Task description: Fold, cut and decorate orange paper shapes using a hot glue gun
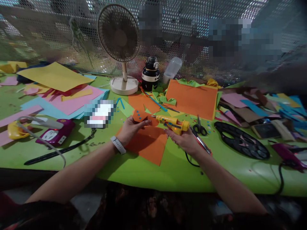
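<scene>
Purple power strip: I see the power strip (56, 134) at the left, a pale cable trailing from it; I would let that cable lie outside the left forearm's path.
Pixelated phone: the phone (102, 113) lies near the left wrist, so I would turn that wrist gently.
Left hand: my left hand (129, 130) pinches the dotted paper between thumb and fingers. I judge a light grip best, firm enough to stop flutter without creasing.
Dotted paper: the small orange piece (142, 114) with blue dots is raised above the table's middle. I would tilt its gluing face toward the nozzle.
Orange sheet: the larger sheet (150, 145) lies below both hands; I would watch for drips on it.
Yellow glue gun: the gun (172, 123) points left, its tip just beside the left thumb; I cannot tell whether it touches paper. I would shift the thumb back, treat the tip as hot and lay a thin bead.
Right hand: my right hand (183, 139) is wrapped around the gun's grip; trigger pressure I cannot tell. A slow, even squeeze suits.
Scissors: the scissors (199, 127) lie just beyond the right hand; I would swing the elbow clear.
</scene>
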